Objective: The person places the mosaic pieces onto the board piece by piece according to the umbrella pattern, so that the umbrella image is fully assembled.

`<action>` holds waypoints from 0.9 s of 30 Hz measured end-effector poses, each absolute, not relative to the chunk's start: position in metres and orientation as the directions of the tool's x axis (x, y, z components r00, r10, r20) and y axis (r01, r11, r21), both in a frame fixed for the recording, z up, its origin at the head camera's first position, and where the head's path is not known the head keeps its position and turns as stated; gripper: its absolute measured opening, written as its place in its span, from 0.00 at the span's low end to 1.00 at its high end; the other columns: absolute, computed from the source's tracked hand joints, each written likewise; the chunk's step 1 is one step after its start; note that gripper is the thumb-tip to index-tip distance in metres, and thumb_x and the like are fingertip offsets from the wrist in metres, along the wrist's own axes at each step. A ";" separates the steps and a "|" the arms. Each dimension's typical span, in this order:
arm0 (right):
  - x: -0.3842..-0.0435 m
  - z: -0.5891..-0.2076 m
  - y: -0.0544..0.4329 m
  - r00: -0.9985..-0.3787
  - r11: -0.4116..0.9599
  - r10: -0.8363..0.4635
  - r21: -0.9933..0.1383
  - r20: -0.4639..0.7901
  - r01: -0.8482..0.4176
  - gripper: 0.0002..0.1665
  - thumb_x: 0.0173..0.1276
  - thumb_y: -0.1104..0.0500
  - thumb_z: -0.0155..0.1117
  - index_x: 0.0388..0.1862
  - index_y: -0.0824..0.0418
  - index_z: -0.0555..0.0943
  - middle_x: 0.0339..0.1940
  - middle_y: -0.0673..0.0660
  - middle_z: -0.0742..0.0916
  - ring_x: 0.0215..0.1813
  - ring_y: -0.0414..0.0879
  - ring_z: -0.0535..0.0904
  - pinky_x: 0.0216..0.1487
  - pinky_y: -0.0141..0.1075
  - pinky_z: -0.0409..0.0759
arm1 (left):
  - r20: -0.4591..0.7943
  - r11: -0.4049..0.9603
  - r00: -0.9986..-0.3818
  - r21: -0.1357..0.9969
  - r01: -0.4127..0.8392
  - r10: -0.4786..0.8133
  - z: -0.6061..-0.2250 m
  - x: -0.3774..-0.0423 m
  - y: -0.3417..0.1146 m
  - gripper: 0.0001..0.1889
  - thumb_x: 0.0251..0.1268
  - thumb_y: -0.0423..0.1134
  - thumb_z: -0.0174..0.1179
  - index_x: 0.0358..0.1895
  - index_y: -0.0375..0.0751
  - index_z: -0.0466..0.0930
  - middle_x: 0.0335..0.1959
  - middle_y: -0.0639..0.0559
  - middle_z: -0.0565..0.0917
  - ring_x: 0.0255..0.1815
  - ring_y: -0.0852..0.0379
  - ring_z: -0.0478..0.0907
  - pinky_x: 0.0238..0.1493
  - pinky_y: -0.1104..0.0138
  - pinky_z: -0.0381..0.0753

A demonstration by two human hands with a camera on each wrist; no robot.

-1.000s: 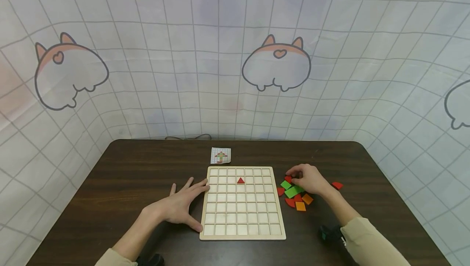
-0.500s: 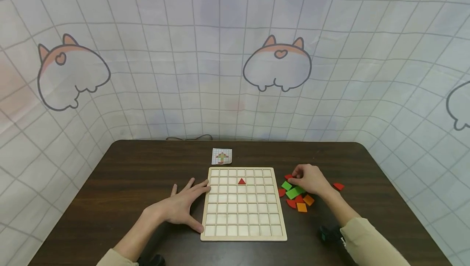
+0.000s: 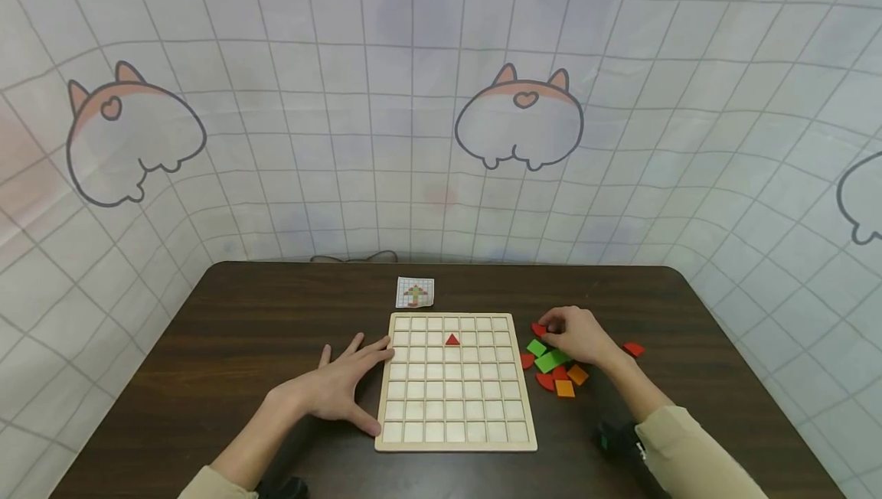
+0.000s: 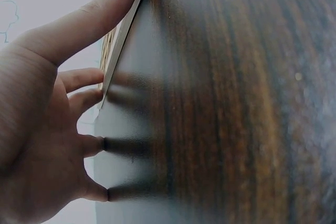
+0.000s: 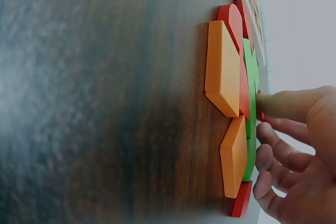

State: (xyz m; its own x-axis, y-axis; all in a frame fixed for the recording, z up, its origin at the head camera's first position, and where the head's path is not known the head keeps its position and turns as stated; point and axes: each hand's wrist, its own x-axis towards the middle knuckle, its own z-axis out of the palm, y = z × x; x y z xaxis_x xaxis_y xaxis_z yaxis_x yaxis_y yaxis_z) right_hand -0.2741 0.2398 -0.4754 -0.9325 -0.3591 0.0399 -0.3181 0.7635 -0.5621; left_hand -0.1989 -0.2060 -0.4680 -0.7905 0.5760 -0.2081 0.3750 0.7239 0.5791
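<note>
My left hand (image 3: pixel 338 386) lies with spread fingers along the left side of a pale wooden grid board (image 3: pixel 455 449). Its thumb and two fingers touch the board's edge; the other fingertips rest on the table. One red triangle tile (image 3: pixel 452 340) sits in an upper cell of the board. Right of the board, my right hand (image 3: pixel 580 333) pinches a red tile (image 3: pixel 539 328) by thumb and index finger at the far side of a tile pile. Fingers hide part of that tile. Green tiles (image 3: pixel 550 360) and orange tiles (image 5: pixel 223 69) lie close beside the hand.
A small printed card (image 3: pixel 415 292) with a coloured grid pattern lies behind the board. Several red tiles (image 3: pixel 545 382) lie in the pile, and another red tile (image 3: pixel 634 349) is apart, right of the wrist. A patterned cloth wall (image 3: pixel 413 139) surrounds the dark table (image 3: pixel 276 308).
The red tile at my right fingertips has shifted slightly away and to the left, showing more of itself. My left hand stays at the board's edge.
</note>
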 end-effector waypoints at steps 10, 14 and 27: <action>-0.278 -0.477 0.240 -0.934 0.748 -0.354 -0.587 0.042 -0.309 0.16 0.69 0.59 0.72 0.52 0.65 0.82 0.34 0.52 0.80 0.32 0.45 0.74 0.33 0.40 0.73 | -0.207 0.718 -0.788 0.585 0.376 0.580 -0.468 -0.199 -0.205 0.60 0.47 0.62 0.80 0.82 0.47 0.57 0.85 0.50 0.47 0.83 0.35 0.31 0.63 0.21 0.27; -0.280 -0.478 0.241 -0.914 0.727 -0.402 -0.590 0.049 -0.351 0.18 0.68 0.67 0.68 0.57 0.64 0.83 0.35 0.51 0.80 0.31 0.45 0.73 0.32 0.39 0.72 | -0.205 0.717 -0.787 0.586 0.377 0.582 -0.468 -0.199 -0.206 0.60 0.46 0.62 0.80 0.82 0.47 0.57 0.85 0.50 0.47 0.83 0.35 0.31 0.63 0.21 0.27; -0.281 -0.476 0.241 -0.916 0.739 -0.401 -0.584 0.020 -0.336 0.12 0.69 0.68 0.68 0.50 0.63 0.86 0.35 0.51 0.81 0.34 0.46 0.74 0.36 0.40 0.75 | -0.212 0.719 -0.786 0.587 0.372 0.580 -0.467 -0.199 -0.206 0.60 0.47 0.61 0.80 0.82 0.47 0.57 0.85 0.50 0.47 0.83 0.35 0.31 0.63 0.22 0.27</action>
